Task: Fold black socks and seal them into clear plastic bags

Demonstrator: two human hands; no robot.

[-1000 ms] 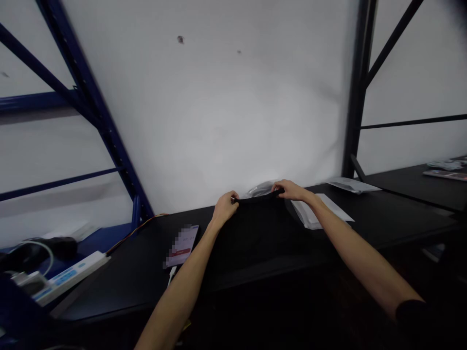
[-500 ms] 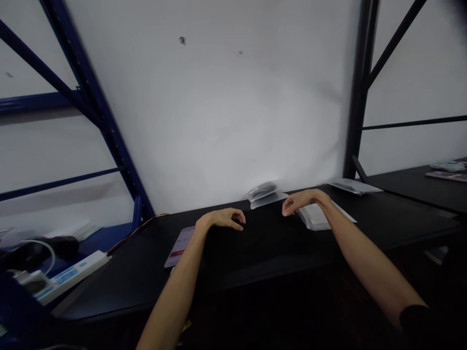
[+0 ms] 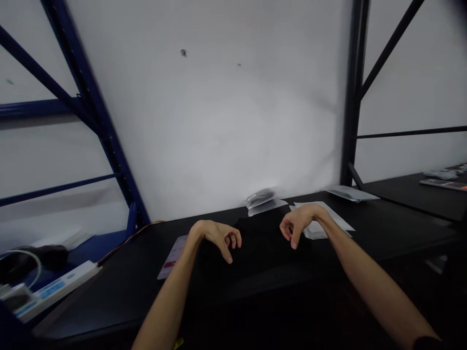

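Observation:
My left hand [image 3: 220, 237] hovers over the black tabletop [image 3: 120, 277], its thumb pointing down and apart from the curled fingers. Opposite it, my right hand [image 3: 299, 224] is bent at the wrist, with the thumb also spread from the fingers. I see nothing in either hand. Between them lies a dark, cloth-like patch [image 3: 260, 236] that barely stands out from the black surface; its outline is unclear. A phone [image 3: 171, 257] with a lit screen lies beside my left wrist. Behind my right hand are white plastic packets [image 3: 333, 218], partly covered by it.
Against the wall rests a clear bag [image 3: 264, 201] with something dark inside. Another flat white packet [image 3: 352, 193] lies at the back right. A white power strip [image 3: 58, 289] with cables sits at the left, near a blue rack post [image 3: 97, 112]. A black post [image 3: 352, 97] stands at the right.
Both hands have come slightly nearer to me, with the thumbs now lower and farther from the fingers. The whole view has tilted up a little.

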